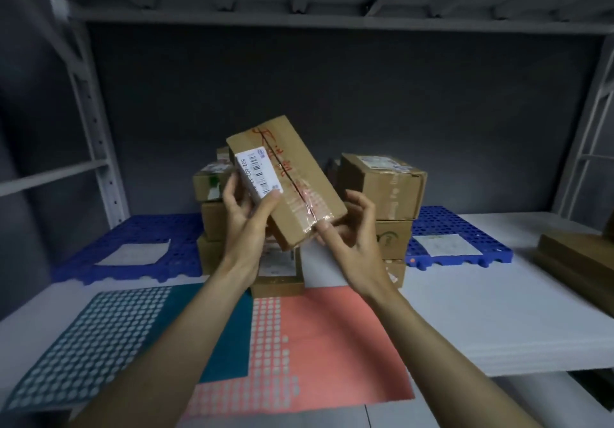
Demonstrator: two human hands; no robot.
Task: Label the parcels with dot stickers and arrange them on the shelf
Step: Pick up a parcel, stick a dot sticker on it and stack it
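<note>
A person holds one cardboard parcel (292,178) tilted in the air above the white shelf (491,311), in front of the stacked parcels (382,185). Its long axis runs from far-left and high to near-right and low. The left hand (244,215) grips the left long edge, thumb pressed on the corner of the white barcode label (257,175); the right hand (352,231) cradles the low near-right end, fingers curled under it and thumb at the taped seam. Neither hand visibly carries a sticker. Two dot-sticker sheets lie on the near shelf below the forearms: a teal sheet (99,338) at left and a salmon sheet (325,344) at right, the latter just below the right hand, so that hand is judged the better placed to peel a dot. Two blue perforated mats (133,244) lie behind, one at each side of the stack. Stacked parcels number at least six; an exact count is hidden. More cardboard (578,254) sits far right.
</note>
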